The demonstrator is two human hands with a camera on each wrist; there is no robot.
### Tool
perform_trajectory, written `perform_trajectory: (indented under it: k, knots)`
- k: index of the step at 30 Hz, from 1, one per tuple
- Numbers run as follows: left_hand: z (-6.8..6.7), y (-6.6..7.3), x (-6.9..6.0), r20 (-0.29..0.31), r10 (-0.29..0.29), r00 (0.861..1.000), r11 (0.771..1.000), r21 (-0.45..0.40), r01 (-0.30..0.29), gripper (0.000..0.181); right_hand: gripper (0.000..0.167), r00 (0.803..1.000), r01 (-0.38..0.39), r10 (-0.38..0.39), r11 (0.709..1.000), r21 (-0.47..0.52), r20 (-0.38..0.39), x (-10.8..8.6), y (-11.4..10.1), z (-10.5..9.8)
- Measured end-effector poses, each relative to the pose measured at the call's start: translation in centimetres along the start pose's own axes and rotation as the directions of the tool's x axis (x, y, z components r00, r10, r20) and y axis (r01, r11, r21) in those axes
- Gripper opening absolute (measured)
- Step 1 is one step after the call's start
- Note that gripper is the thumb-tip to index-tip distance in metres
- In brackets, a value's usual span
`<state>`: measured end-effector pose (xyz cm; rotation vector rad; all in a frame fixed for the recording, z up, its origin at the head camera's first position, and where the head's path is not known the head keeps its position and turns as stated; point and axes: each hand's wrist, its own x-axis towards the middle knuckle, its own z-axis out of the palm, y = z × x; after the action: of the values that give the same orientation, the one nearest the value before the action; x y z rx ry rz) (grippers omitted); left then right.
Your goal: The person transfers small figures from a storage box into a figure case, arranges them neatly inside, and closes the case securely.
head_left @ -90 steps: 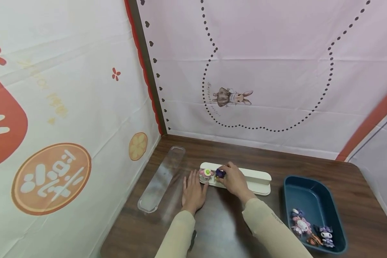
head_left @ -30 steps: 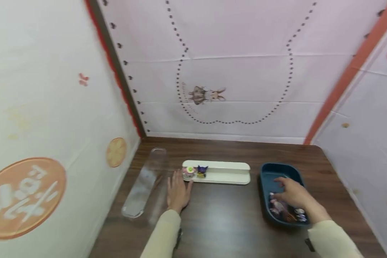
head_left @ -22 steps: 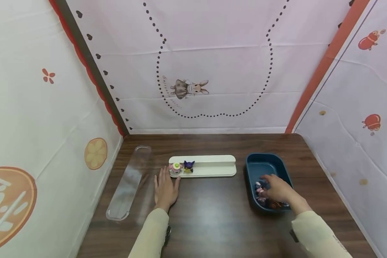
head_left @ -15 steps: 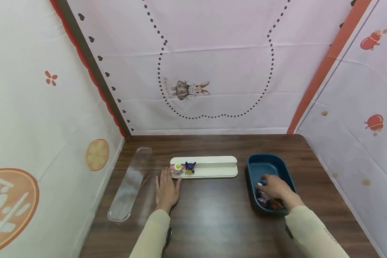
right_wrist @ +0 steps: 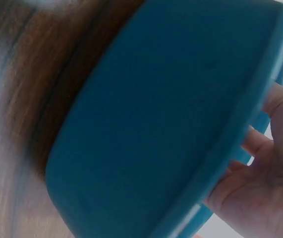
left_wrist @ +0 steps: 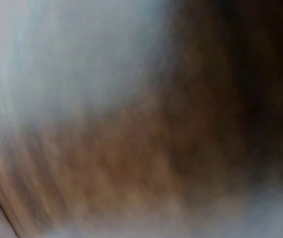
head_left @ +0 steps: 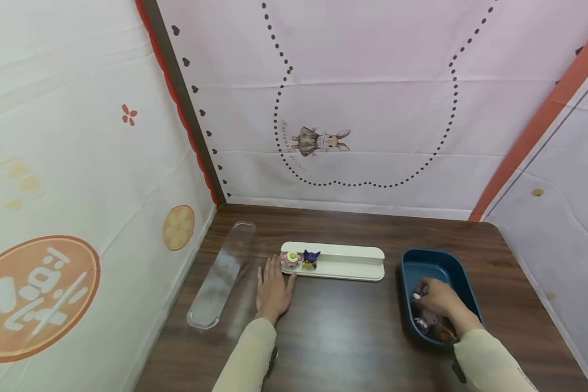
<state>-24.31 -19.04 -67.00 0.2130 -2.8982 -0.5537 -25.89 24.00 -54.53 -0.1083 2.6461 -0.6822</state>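
My left hand (head_left: 273,291) lies flat on the table with its fingers straight, against the left end of a white stepped display base (head_left: 353,269). On that base stand a pink figurine (head_left: 291,258) and, beside it, a purple-eared figurine (head_left: 311,258). My right hand (head_left: 441,299) reaches into a blue bin (head_left: 433,265), thumb and fingers pinching a small figurine (head_left: 416,296) of which only a whitish part shows. Below the hand lie several other figurines (head_left: 422,325), partly covered. In the right wrist view, the bin's outer wall (right_wrist: 146,124) hides the fingertips.
A long clear plastic cover (head_left: 220,277) lies at the left of the brown wooden table (head_left: 343,332). Printed cloth walls (head_left: 382,125) border the table at the back and on both sides. The left wrist view is a brown and grey blur.
My right hand has left the purple-eared figurine on the white base and moved right into the blue bin, where its fingers have closed on a figurine. My left hand stays beside the base.
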Motion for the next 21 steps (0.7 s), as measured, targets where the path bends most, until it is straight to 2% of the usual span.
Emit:
perform_trajectory:
  k: [6, 14, 18, 21]
  knots:
    - [-0.3, 0.2, -0.5, -0.002, -0.009, 1.0, 1.0, -0.011, 0.009, 0.079, 0.04, 0.997, 0.061, -0.059, 0.998, 0.032, -0.04, -0.9, 0.3, -1.8]
    - [-0.3, 1.2, -0.5, 0.031, -0.008, 0.999, 1.0, 0.009, 0.007, 0.079, 0.051, 0.994, 0.081, -0.075, 0.994, 0.078, -0.073, -3.3, 0.7, -4.1]
    - [-0.5, 1.1, -0.5, 0.013, 0.008, 1.0, 1.0, -0.013, -0.008, 0.078, 0.052, 0.983, 0.13, -0.116, 0.987, 0.091, -0.145, -3.7, -0.6, -4.3]
    - [-0.9, 0.6, -0.6, -0.007, -0.009, 1.0, 1.0, -0.013, 0.008, 0.077, 0.05, 0.962, 0.216, -0.188, 0.968, 0.126, -0.198, -3.3, -2.8, -3.9]
